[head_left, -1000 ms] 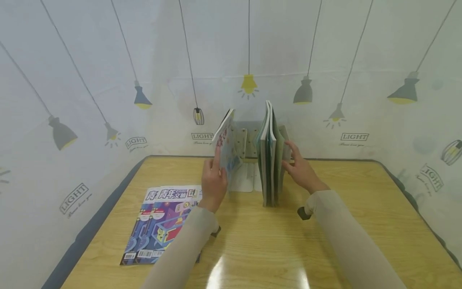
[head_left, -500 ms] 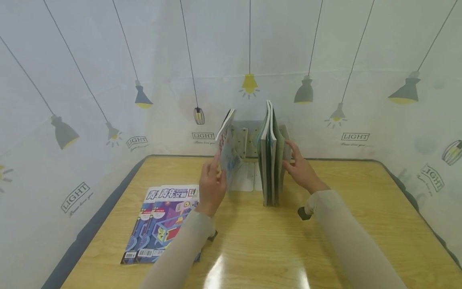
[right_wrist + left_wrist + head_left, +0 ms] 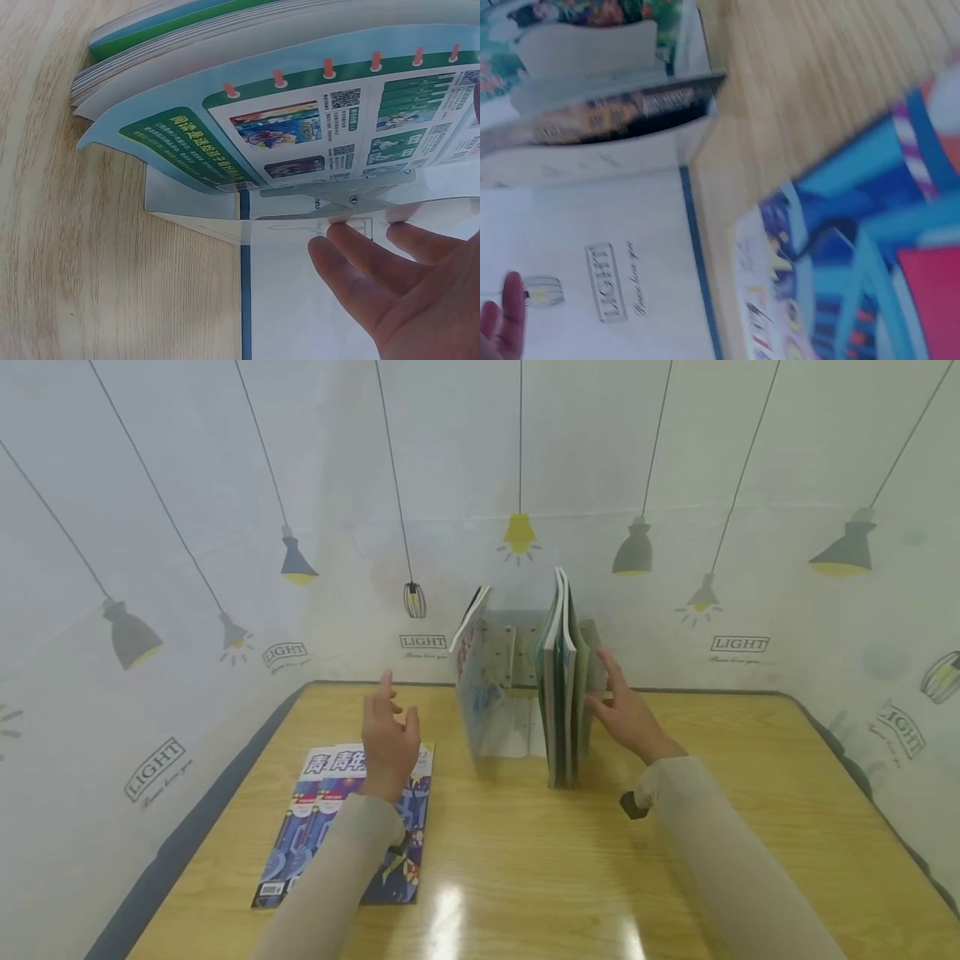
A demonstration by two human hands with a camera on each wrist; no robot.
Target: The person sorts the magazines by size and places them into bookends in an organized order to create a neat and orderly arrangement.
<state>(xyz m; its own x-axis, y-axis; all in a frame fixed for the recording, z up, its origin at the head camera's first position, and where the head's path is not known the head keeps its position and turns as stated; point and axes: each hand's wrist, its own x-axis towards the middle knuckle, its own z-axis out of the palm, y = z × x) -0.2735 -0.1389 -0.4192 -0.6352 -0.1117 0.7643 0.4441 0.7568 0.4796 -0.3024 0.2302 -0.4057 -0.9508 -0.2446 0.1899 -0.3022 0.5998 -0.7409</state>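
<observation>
In the head view my left hand [image 3: 390,743] hovers with loosely spread fingers above purple-blue magazines [image 3: 300,835] that lie overlapped on the table. A thin upright magazine [image 3: 467,672] leans at the left side of a pale metal bookend [image 3: 504,731]. Several thicker magazines [image 3: 557,693] stand on the bookend's right. My right hand [image 3: 632,717] touches the outer face of the bookend's right panel with extended fingertips. The right wrist view shows those fingers [image 3: 375,262] against the panel, beside a blue-green back cover [image 3: 300,127]. In the left wrist view only a few left fingers [image 3: 510,315] appear.
The wooden table [image 3: 510,860] ends at a dark blue edge [image 3: 813,735] along the wall. A pale wall covering [image 3: 450,460] printed with lamps surrounds the back and sides.
My left hand has let go of the leaning magazine and moved left, over the flat magazines. That magazine stays standing. My right hand has hardly moved.
</observation>
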